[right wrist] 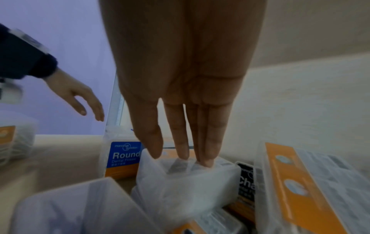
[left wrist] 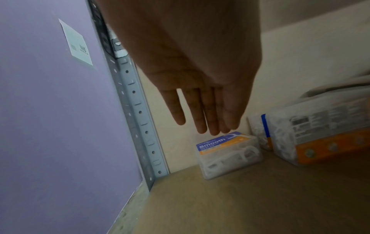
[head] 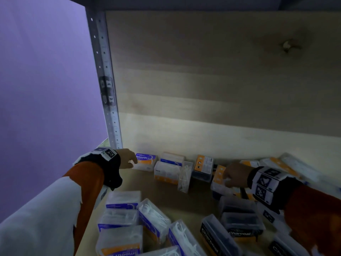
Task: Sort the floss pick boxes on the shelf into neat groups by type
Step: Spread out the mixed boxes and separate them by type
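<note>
Purple wall [head: 46, 89] across the left of the head view; pale wooden back panel [head: 221, 80] across the upper right, with a perforated metal upright [head: 108, 89] between them. Below, tan shelf board [head: 162, 193], strewn with floss pick boxes.

Lower centre of the head view: a cluster of blue-labelled Smooth boxes [head: 121, 209], lying at mixed angles. Lower right: black-labelled Charcoal boxes [head: 241, 224], close together. Along the foot of the back panel: a loose row of clear boxes with orange bands, some upright, some tilted.

Left hand [head: 128, 159] at centre left, at the left end of that row. Seen from the left wrist only: fingers [left wrist: 202, 114] straight and together, released, holding nothing, tips over the far top edge of a single Smooth box [left wrist: 228, 153] in the corner by the upright; contact impossible to tell. From the head view, just at that box's left end.

Right hand [head: 236, 174] at centre right, amid the orange-banded boxes, its fingers hidden by the back of the hand there. Clear from the right wrist only: fingers [right wrist: 180, 134] straight, not clenched, tips resting on the lid of a clear box [right wrist: 186, 178]; thumb out of sight. Behind that box, upright, a blue Round box [right wrist: 124, 156], its name legible in this view alone.

Smallest, upper left of the left wrist view only: a pale paper label [left wrist: 77, 42] stuck on the wall.
</note>
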`<state>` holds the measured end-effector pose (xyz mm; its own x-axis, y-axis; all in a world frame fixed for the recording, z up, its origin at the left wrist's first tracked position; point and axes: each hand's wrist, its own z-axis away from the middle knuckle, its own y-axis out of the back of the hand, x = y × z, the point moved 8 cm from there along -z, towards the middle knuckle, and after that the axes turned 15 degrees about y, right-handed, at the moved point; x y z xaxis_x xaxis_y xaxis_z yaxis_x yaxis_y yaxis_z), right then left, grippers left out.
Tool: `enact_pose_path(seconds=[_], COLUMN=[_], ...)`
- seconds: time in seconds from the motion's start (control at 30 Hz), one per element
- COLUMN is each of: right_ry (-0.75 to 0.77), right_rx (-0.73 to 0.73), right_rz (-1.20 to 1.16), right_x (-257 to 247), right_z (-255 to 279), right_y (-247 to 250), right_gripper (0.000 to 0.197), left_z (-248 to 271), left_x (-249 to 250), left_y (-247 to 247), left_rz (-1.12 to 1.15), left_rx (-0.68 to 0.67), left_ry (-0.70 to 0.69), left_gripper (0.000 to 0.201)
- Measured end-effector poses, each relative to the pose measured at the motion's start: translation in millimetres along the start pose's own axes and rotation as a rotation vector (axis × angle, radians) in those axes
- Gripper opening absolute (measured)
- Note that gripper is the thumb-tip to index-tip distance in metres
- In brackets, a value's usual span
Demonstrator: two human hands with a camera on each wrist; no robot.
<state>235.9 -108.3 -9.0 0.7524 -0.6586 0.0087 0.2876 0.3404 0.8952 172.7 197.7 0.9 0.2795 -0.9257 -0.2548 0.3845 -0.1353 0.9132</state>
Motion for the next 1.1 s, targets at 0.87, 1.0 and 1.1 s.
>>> enact_pose_path(seconds=[0.87, 1.0, 1.1], right_ry=[0.043, 0.035, 0.034], right_rx=[-0.048, -0.030, -0.036], right_rz=[0.117, 0.108, 0.108], right_x=[-3, -3, -6], right_z=[-2, 0, 1], right_y=[2, 3, 4], right_gripper=[0.034, 0.036, 0.046], left_z=[-45, -33, -19], left_x=[8, 10, 10], left_y=[-19, -20, -20], left_rz=[-0.186, -0.230, -0.242], left_rx=[-0.129, -0.125, -0.120], left_ry=[0.142, 0.129, 0.100], left_gripper=[0.055, 0.052, 0.047])
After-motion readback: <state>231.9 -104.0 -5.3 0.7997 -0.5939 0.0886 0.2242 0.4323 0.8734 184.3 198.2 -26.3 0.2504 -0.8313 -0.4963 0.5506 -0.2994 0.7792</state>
